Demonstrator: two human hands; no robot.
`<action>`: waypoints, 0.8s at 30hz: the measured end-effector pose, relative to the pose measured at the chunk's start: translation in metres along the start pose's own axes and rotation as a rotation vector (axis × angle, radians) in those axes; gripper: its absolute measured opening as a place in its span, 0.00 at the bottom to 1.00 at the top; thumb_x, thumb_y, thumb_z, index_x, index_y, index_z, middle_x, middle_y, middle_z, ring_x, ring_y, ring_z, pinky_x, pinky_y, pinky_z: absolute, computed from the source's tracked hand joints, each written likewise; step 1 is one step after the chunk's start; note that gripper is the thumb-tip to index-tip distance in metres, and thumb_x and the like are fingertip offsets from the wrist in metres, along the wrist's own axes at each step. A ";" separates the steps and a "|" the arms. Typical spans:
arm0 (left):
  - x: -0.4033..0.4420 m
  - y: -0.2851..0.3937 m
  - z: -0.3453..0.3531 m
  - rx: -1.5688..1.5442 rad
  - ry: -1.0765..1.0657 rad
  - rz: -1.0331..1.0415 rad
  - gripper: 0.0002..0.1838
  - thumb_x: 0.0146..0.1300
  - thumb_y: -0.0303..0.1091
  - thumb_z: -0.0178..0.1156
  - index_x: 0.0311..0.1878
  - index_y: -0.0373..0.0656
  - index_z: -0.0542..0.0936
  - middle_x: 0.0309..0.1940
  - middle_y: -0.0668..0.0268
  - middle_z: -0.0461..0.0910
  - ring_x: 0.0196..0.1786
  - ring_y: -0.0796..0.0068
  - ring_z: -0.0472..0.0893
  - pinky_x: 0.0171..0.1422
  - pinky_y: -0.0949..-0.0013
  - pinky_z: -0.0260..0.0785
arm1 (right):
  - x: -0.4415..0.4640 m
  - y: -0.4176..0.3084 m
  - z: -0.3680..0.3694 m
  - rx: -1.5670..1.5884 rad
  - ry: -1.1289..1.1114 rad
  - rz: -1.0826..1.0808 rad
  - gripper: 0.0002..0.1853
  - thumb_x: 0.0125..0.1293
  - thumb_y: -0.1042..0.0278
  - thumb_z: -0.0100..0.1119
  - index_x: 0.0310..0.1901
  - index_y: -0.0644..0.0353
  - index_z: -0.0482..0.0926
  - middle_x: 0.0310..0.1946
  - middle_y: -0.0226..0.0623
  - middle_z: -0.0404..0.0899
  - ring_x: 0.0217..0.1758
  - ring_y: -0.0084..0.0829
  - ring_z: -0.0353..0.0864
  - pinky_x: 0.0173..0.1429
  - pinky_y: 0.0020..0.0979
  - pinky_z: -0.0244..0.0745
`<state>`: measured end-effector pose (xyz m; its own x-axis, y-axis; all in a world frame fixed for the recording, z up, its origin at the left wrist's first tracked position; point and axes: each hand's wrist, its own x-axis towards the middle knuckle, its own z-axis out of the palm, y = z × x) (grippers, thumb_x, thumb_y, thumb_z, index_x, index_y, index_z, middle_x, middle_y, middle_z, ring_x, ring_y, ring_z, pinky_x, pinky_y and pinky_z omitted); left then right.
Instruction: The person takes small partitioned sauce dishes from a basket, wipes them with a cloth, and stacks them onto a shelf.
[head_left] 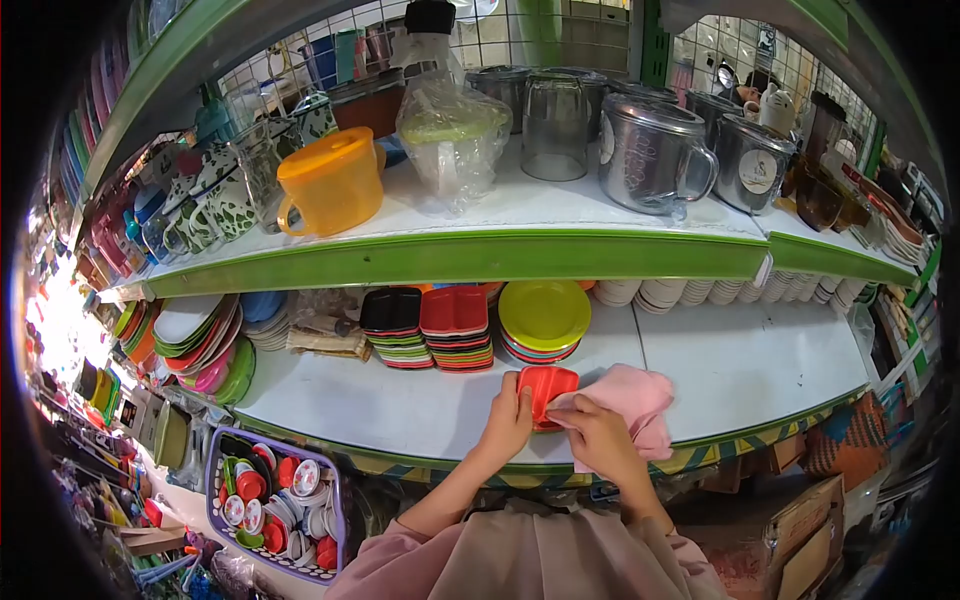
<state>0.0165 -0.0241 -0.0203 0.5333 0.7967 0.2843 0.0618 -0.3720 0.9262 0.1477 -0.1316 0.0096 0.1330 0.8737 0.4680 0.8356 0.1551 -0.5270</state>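
Observation:
My left hand grips a small red dish by its left side, just over the front of the lower white shelf. A pink cloth is bunched in my right hand, whose fingers press it against the dish's right side. Behind the dish stand two neighbouring stacks of divided dishes, one topped by a black dish and the other by a red one. To their right, a yellow-green plate tops a stack of round plates.
On the upper shelf, with its green edge, stand an orange pitcher, a plastic-wrapped container and metal mugs. White bowls line the lower shelf's back. A purple basket of small items sits lower left; a cardboard box lower right.

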 end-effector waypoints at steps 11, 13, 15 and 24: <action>0.001 0.000 -0.003 -0.063 -0.132 -0.040 0.06 0.70 0.28 0.44 0.46 0.37 0.62 0.23 0.49 0.75 0.24 0.53 0.80 0.27 0.60 0.67 | 0.002 0.000 0.005 -0.079 0.117 0.087 0.19 0.49 0.83 0.54 0.43 0.55 0.83 0.34 0.41 0.76 0.39 0.43 0.78 0.44 0.39 0.74; 0.002 0.002 -0.002 0.016 -0.076 -0.018 0.06 0.71 0.28 0.44 0.46 0.37 0.62 0.23 0.49 0.75 0.24 0.53 0.80 0.27 0.60 0.67 | 0.005 -0.003 0.002 -0.186 0.117 0.099 0.20 0.49 0.84 0.54 0.43 0.55 0.83 0.35 0.41 0.75 0.39 0.43 0.78 0.44 0.39 0.75; 0.002 0.003 -0.003 0.044 -0.047 -0.012 0.06 0.71 0.28 0.44 0.46 0.37 0.62 0.22 0.49 0.74 0.24 0.54 0.80 0.27 0.60 0.68 | -0.003 0.004 -0.003 -0.095 -0.055 0.025 0.20 0.49 0.84 0.54 0.44 0.54 0.83 0.34 0.41 0.75 0.39 0.43 0.78 0.44 0.40 0.74; 0.003 -0.002 -0.005 -0.093 -0.140 -0.070 0.12 0.74 0.37 0.43 0.49 0.37 0.63 0.26 0.53 0.76 0.26 0.64 0.79 0.29 0.64 0.70 | -0.003 -0.005 0.001 0.040 0.094 0.126 0.21 0.49 0.84 0.54 0.45 0.53 0.83 0.33 0.39 0.74 0.39 0.40 0.78 0.42 0.38 0.74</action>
<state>0.0137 -0.0186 -0.0199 0.6430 0.7426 0.1875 0.0278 -0.2672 0.9632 0.1427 -0.1344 0.0100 0.2863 0.8407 0.4596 0.7874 0.0669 -0.6128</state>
